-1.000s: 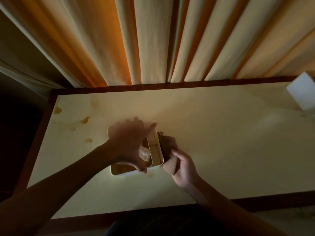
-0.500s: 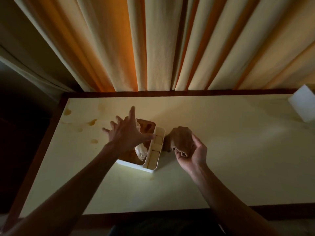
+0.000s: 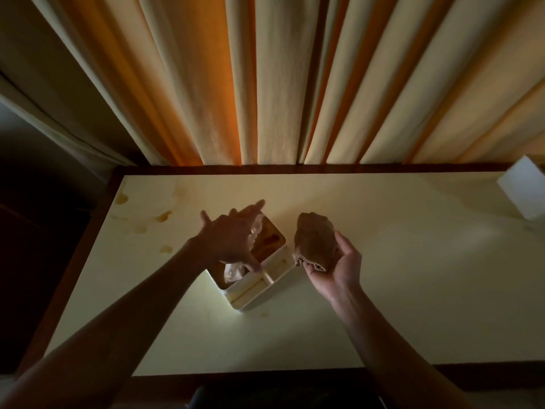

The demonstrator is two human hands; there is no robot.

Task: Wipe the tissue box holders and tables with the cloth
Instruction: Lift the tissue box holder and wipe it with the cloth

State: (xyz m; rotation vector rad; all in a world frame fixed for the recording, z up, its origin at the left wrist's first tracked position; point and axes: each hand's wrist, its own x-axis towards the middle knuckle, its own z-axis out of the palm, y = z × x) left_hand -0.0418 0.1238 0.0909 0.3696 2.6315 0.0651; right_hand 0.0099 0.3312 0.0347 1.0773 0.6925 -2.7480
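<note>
Hanging behind the far edge, the tall pleated cream and orange curtains (image 3: 280,78) are filling the upper view; below them the pale cream, smooth, rectangular table with dark wooden trim (image 3: 383,290) is carrying everything; brownish stains (image 3: 163,215) are dotting its far left corner, so wiping there is, I judge, still owed; a white block (image 3: 523,190) is sitting at the far right edge. Since a second ago the white rectangular plastic tissue box holder (image 3: 265,278), near the table's middle and left of centre, is lying turned more diagonally, with crumpled white tissue (image 3: 233,271) showing in its brown-lined opening; the left hand (image 3: 227,240) is now hovering over it with fingers spread, thumb touching the divider; the right hand (image 3: 336,267) has drawn away from the holder's side and is now cupping, palm up, the bunched brown soft cloth (image 3: 314,240), just beside the holder; a fresh cloth face is probably being readied for another pass.
</note>
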